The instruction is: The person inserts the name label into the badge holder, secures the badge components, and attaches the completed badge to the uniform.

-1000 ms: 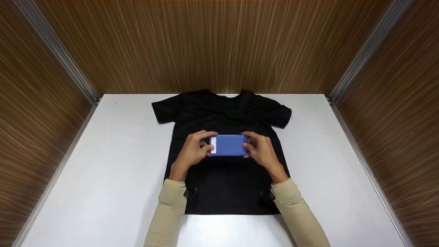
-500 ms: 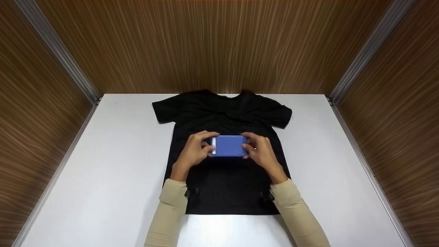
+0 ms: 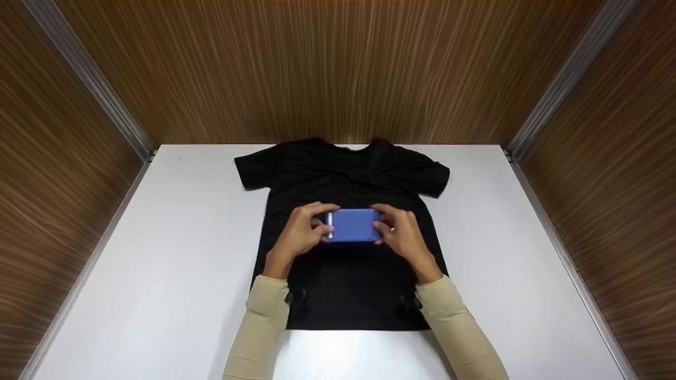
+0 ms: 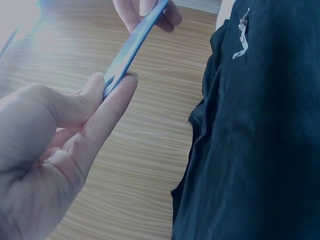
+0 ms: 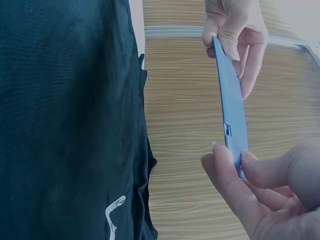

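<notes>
A flat blue rectangular object [image 3: 353, 225] with a white strip at its left end is held level over a black T-shirt [image 3: 346, 285] in the head view. My left hand [image 3: 302, 230] pinches its left end between thumb and fingers. At the other end, my right hand [image 3: 404, 232] pinches it the same way. Edge-on, the blue object [image 5: 231, 102] looks thin in the right wrist view and has a small slot near the right hand. The left wrist view shows my left thumb and fingers on its edge [image 4: 127, 52].
The T-shirt lies spread on a white table [image 3: 195, 237], its collar at the back edge. Brown wood-grain panels [image 3: 338, 68] with metal corner rails stand at the back and sides. In the left wrist view, a small silvery strip [image 4: 242, 37] shows against the shirt.
The white strip at the blue object's left end looks narrower than before. The object has shifted very slightly right and toward the front; both hands keep their hold.
</notes>
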`<state>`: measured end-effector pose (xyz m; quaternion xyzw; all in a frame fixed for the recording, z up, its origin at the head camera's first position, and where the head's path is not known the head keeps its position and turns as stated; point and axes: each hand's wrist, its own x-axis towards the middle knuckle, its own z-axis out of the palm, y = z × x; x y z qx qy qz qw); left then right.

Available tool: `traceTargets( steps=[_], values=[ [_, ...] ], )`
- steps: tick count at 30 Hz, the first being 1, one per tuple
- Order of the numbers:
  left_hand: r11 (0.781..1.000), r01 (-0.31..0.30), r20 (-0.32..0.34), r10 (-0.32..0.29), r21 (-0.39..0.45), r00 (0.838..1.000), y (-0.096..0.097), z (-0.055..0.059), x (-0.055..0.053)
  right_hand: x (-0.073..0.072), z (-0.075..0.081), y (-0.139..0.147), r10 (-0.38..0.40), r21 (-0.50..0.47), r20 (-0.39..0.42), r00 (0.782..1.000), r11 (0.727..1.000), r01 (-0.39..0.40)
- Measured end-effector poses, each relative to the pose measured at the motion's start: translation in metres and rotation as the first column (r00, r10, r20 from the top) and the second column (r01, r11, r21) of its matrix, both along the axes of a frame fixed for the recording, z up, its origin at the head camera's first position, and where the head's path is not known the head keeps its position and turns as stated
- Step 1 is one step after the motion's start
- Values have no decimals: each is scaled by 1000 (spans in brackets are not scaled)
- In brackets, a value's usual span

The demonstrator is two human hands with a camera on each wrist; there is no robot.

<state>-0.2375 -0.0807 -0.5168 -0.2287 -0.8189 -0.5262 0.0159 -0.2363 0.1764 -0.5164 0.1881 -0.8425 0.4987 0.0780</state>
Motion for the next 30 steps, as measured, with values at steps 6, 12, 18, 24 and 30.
traceTargets(
  steps=[6,12,18,24,30],
  values=[
    [1000,-6,14,6,4,1000,1,0,-1,-1,0,-2,-15,13,9,1000,1000,15],
    [1000,0,15,0,7,1000,2,0,-1,1,2,-4,-34,25,24,999,999,34],
    [1000,5,18,-5,20,1000,2,1,-1,3,2,-6,-43,53,26,999,998,41],
    [1000,2,38,-3,8,999,2,1,-2,3,2,-7,-39,59,30,999,998,37],
    [1000,3,47,-3,11,999,2,0,-2,3,0,-8,-42,66,30,999,997,40]
  ],
)
